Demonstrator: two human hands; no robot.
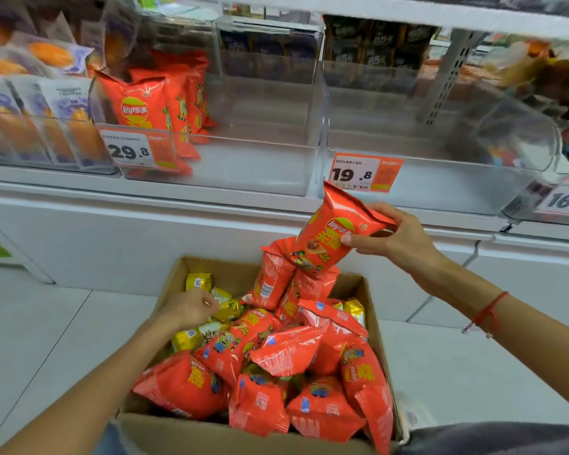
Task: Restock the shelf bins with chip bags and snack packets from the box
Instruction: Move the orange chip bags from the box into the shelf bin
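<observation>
From my remote station I record the following. The right hand [396, 236] grips one red chip bag [334, 233] near its upper end, thumb on the printed front and fingers curled behind, holding it tilted in the air above the far end of the cardboard box [211, 433] and just below the shelf edge. The left hand [191, 307] is down inside the box at its far left side, fingers curled among the yellow snack packets [207, 310]; I cannot tell whether it has actually closed on one. The box sits on the pale floor [46, 339] in front of the shelving and is heaped with red chip bags [286, 353], lying at all angles, with the yellow packets showing on the left side and a few at the far right. On the shelf above, the clear bin [243, 165] carrying the 29.8 price tag [130, 149] holds a row of upright red chip bags [145, 103] at its left side, the rest of its floor bare. The neighbouring clear bin [440, 188] to the right bears a 19.8 price tag [363, 172]. Further left, a bin of pale purple-and-orange packs [56, 119] stands full. A red string bracelet [488, 311] is on the right wrist.
</observation>
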